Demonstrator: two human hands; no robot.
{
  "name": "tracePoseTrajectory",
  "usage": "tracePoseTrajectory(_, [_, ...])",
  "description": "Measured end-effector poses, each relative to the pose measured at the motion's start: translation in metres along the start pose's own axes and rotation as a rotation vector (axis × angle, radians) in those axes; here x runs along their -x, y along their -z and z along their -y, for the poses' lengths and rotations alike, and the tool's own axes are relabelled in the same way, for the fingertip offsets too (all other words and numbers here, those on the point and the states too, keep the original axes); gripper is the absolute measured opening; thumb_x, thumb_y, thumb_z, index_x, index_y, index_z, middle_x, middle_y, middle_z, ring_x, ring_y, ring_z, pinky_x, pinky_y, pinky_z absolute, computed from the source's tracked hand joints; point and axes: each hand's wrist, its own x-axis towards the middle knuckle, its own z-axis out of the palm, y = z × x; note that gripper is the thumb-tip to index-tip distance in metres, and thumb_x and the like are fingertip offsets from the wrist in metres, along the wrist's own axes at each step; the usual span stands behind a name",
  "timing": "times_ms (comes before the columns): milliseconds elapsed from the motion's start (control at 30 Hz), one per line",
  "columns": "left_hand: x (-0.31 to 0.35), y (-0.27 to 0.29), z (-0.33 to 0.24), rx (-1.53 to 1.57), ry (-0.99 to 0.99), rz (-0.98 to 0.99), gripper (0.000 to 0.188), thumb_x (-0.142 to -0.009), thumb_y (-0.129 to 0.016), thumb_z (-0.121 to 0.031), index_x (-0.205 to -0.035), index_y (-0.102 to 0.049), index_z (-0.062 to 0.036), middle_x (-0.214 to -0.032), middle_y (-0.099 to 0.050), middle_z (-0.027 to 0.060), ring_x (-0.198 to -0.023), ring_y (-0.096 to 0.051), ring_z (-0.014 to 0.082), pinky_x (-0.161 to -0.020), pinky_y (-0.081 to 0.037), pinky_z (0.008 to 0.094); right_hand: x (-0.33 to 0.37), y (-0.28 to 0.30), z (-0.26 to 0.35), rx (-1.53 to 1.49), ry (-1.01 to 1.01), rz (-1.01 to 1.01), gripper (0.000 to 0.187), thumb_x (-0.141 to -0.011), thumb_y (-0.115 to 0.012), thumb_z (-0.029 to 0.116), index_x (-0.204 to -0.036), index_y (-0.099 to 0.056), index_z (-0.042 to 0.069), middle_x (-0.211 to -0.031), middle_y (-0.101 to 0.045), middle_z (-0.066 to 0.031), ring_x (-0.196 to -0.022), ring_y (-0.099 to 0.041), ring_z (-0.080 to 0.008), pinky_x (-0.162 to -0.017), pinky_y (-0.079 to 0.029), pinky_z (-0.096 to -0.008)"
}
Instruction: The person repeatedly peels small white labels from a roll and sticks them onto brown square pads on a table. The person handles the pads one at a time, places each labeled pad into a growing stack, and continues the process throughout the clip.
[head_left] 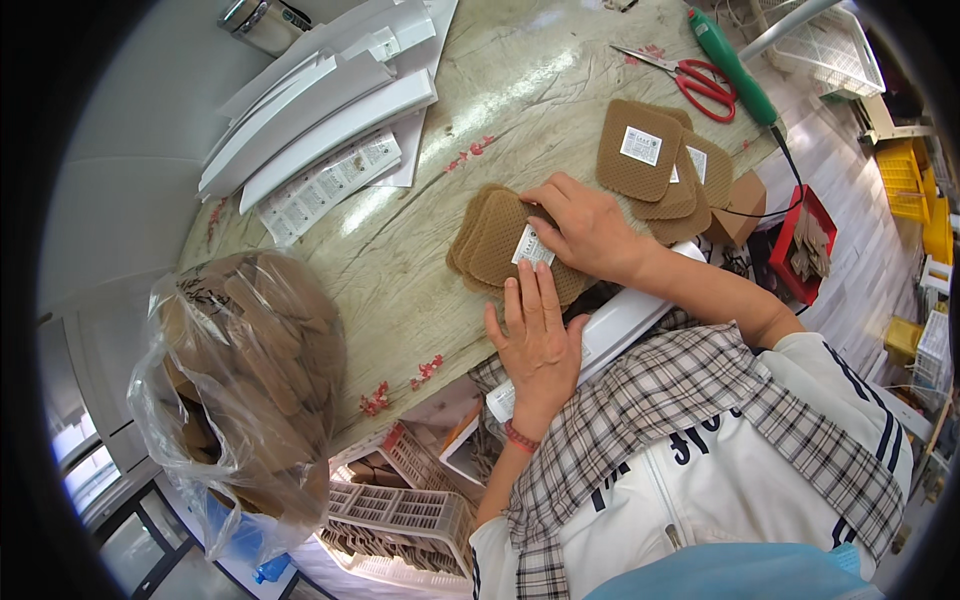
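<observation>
A small stack of brown textured pads point(488, 240) with rounded corners lies on the table before me. On the top pad sits a white printed label point(527, 242). My left hand point(541, 352) has its fingers stretched out, with fingertips on the label's lower edge. From the right, my right hand point(590, 228) curls over the pad, thumb beside the label and fingers at the far edge. Its undersides are hidden. To the right, another pile of brown pads point(612, 170) bears similar white labels.
Scissors point(705, 92) and a green tool point(730, 62) with a black cord lie back right. White sheets point(320, 120) and a label sheet point(330, 183) are back left. At left stands a clear bag point(250, 350) of brown pieces. Below are a plastic basket point(400, 510) and red box point(822, 215).
</observation>
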Motion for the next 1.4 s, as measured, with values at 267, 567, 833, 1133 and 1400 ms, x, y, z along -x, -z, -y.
tracePoseTrajectory(267, [0.000,-0.007,0.000,0.016,-0.002,-0.094,0.092,-0.079,-0.080,-0.031,-0.153,-0.033,-0.0045,-0.159,-0.032,0.0128,-0.144,-0.029,0.0305,-0.116,-0.020,0.0528,-0.002,-0.003,-0.001,-0.192,-0.159,-0.033,0.017,-0.084,-0.074,0.015,-0.097,-0.066,0.007,-0.089,-0.062,-0.0072,-0.078,-0.067,-0.0247,-0.064,-0.053,-0.0357])
tracePoseTrajectory(567, [-0.002,-0.017,0.012,0.063,0.025,-0.147,0.092,-0.081,-0.080,-0.025,-0.155,-0.029,-0.0051,-0.161,-0.023,0.0216,-0.150,-0.018,0.0383,-0.120,-0.014,0.0552,-0.011,-0.018,-0.002,-0.325,-0.024,-0.214,0.012,-0.084,-0.073,0.009,-0.089,-0.064,0.005,-0.087,-0.063,-0.0083,-0.077,-0.065,-0.0260,-0.064,-0.052,-0.0346])
tracePoseTrajectory(833, [-0.004,-0.020,0.022,0.110,0.059,-0.204,0.091,-0.083,-0.077,-0.021,-0.155,-0.026,-0.0021,-0.158,-0.028,0.0236,-0.147,-0.026,0.0383,-0.119,-0.018,0.0546,0.000,-0.013,-0.003,-0.664,-0.305,-0.284,0.013,-0.095,-0.064,0.006,-0.104,-0.056,0.001,-0.084,-0.068,-0.0100,-0.077,-0.068,-0.0155,-0.068,-0.054,-0.0293])
tracePoseTrajectory(1133, [0.010,-0.010,0.030,0.250,0.040,-0.316,0.023,-0.088,-0.066,-0.006,-0.110,-0.069,-0.0015,-0.110,-0.064,0.0154,-0.104,-0.059,0.0348,-0.095,-0.043,0.0441,-0.010,0.024,-0.097,-0.548,-0.457,-0.574,0.012,-0.096,-0.064,0.008,-0.101,-0.057,0.000,-0.084,-0.066,-0.0048,-0.076,-0.062,-0.0095,-0.068,-0.051,-0.0249])
tracePoseTrajectory(1400, [0.020,-0.003,0.035,0.480,0.178,-0.248,0.020,-0.093,-0.063,-0.004,-0.112,-0.068,0.0016,-0.110,-0.067,0.0146,-0.098,-0.064,0.0309,-0.086,-0.051,0.0396,0.007,0.005,-0.051,-0.782,-0.448,-0.405,0.008,-0.097,-0.063,0.005,-0.100,-0.057,0.000,-0.084,-0.063,-0.0015,-0.075,-0.059,-0.0048,-0.065,-0.049,-0.0212])
